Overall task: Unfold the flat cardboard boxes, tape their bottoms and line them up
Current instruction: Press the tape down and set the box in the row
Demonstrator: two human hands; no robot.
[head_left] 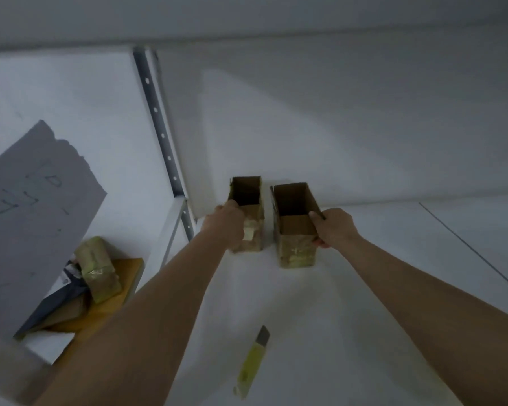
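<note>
Now lining up, frame centre: left hand (228, 222) grips left box (248, 212), right hand (333, 228) grips right box (295, 227); next likely nudge them flush.

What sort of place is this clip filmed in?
Probably a packing or storage corner: a white table against a bare wall, a slotted metal shelf post at left, and a yellow utility knife lying near two open cardboard boxes.

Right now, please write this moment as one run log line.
left hand: holds left box | right hand: holds right box | boxes: upright, apart | cutter: lies nearer
</note>
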